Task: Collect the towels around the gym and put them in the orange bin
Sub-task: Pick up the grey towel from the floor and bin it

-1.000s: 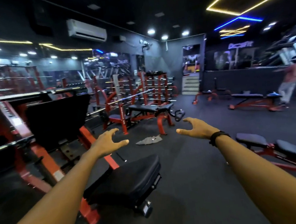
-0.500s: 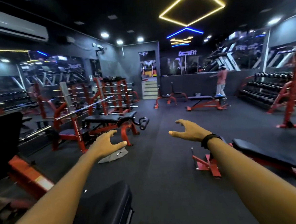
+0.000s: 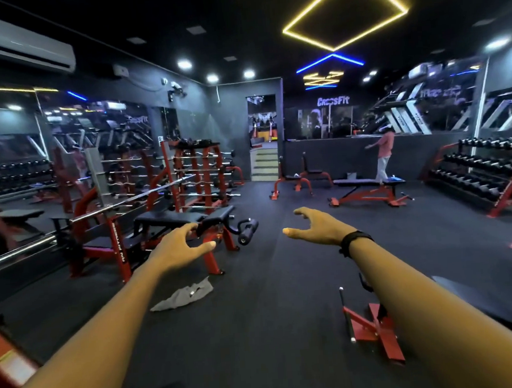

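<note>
A crumpled grey towel (image 3: 183,296) lies on the dark floor in front of a red and black bench (image 3: 187,223). My left hand (image 3: 178,249) is stretched out above and beyond the towel, fingers spread, holding nothing. My right hand (image 3: 314,227) is held out to the right at the same height, also open and empty, with a black band on the wrist. A small blue cloth (image 3: 396,178) rests on the end of a far flat bench (image 3: 366,186). No orange bin shows in view.
A barbell rack (image 3: 105,222) and mirrors line the left wall. A red bench foot (image 3: 373,331) sits on the floor under my right forearm. Dumbbell racks (image 3: 486,168) stand at the right. A person (image 3: 383,154) stands at the back near steps (image 3: 265,166).
The view has swung right and moved forward past the black padded machine. The grey towel now lies closer, below my left hand. Both hands stay open and outstretched.
</note>
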### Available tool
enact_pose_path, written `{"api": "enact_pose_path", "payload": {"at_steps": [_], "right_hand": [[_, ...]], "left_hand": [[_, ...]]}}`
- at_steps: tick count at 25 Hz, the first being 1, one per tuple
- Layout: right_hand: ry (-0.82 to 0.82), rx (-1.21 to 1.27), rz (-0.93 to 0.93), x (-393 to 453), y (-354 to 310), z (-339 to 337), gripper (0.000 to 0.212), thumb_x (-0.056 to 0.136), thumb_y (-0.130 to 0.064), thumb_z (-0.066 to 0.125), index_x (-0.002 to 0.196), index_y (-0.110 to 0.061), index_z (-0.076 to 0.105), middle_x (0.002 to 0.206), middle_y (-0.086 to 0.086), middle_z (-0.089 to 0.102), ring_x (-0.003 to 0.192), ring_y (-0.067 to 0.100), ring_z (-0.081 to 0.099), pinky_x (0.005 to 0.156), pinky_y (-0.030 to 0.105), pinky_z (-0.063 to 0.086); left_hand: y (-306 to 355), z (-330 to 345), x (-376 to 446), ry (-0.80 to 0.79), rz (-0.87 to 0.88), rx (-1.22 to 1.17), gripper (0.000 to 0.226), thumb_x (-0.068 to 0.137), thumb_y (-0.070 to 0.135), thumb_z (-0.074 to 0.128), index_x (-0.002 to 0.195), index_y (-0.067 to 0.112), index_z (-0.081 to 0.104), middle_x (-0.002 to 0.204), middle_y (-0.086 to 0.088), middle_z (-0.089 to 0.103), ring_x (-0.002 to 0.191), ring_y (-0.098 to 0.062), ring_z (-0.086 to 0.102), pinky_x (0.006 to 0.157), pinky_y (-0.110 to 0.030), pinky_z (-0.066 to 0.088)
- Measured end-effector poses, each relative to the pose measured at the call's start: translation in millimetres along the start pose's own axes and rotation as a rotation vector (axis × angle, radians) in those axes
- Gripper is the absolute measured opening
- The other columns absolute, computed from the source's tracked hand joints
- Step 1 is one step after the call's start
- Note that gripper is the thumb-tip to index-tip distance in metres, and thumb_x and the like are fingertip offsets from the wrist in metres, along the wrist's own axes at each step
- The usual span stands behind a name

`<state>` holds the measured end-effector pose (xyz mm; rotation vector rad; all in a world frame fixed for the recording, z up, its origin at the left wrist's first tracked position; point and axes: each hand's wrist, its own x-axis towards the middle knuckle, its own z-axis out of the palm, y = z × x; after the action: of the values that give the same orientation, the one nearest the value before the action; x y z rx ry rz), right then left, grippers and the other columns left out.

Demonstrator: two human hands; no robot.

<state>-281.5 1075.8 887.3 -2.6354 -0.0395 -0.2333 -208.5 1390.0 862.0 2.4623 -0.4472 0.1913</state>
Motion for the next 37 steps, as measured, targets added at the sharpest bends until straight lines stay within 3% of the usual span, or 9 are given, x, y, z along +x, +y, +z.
{"api": "enact_pose_path", "payload": {"at_steps": [6, 13, 22, 34, 37], "right_hand": [[-0.040, 0.011, -0.058, 143.5, 39.9, 2.3, 0.082, 0.087, -0.055, 0.057, 0.149, -0.011, 0.026, 0.155, 0.008, 0.028, 0.141, 0.025, 0.029, 0.115, 0.042, 0.028], [-0.052, -0.007, -0.096, 332.6, 83.7, 36.6, 0.081, 0.087, -0.053, 0.058, 0.149, -0.012, 0.025, 0.156, 0.009, 0.027, 0.141, 0.026, 0.029, 0.115, 0.043, 0.028], [-0.019, 0.019, -0.122, 591.2, 80.4, 53.2, 0.078, 0.085, -0.054, 0.060, 0.146, -0.014, 0.032, 0.152, 0.007, 0.034, 0.137, 0.026, 0.036, 0.112, 0.043, 0.033], [-0.162, 0.065, -0.315, 908.6, 79.0, 167.6, 0.070, 0.087, -0.049, 0.061, 0.143, -0.013, 0.037, 0.149, 0.007, 0.039, 0.134, 0.025, 0.040, 0.105, 0.032, 0.033], [-0.228, 0.067, -0.377, 1002.6, 74.5, 192.2, 0.077, 0.086, -0.051, 0.062, 0.145, -0.011, 0.034, 0.151, 0.007, 0.035, 0.136, 0.024, 0.038, 0.108, 0.032, 0.031]], "left_hand": [[-17.9, 29.1, 125.9, -0.003, -0.065, 0.004, 0.090, 0.075, 0.062, 0.067, 0.147, 0.019, 0.034, 0.148, -0.009, 0.041, 0.132, -0.026, 0.044, 0.107, -0.045, 0.040], [-85.3, 65.6, 302.6, 0.034, -0.095, 0.012, 0.089, 0.074, 0.062, 0.067, 0.146, 0.020, 0.035, 0.148, -0.009, 0.041, 0.132, -0.027, 0.044, 0.108, -0.045, 0.039], [-168.2, 40.2, 537.0, 0.061, -0.142, -0.023, 0.085, 0.077, 0.057, 0.068, 0.146, 0.020, 0.035, 0.146, -0.008, 0.045, 0.129, -0.024, 0.048, 0.105, -0.038, 0.040], [-310.6, 44.5, 740.2, 0.174, -0.306, 0.016, 0.083, 0.074, 0.059, 0.069, 0.142, 0.019, 0.042, 0.144, -0.006, 0.047, 0.128, -0.023, 0.048, 0.106, -0.037, 0.040], [-345.2, 42.0, 805.7, 0.198, -0.382, 0.023, 0.084, 0.074, 0.061, 0.068, 0.143, 0.020, 0.041, 0.143, -0.006, 0.047, 0.126, -0.023, 0.049, 0.104, -0.037, 0.041]]}}
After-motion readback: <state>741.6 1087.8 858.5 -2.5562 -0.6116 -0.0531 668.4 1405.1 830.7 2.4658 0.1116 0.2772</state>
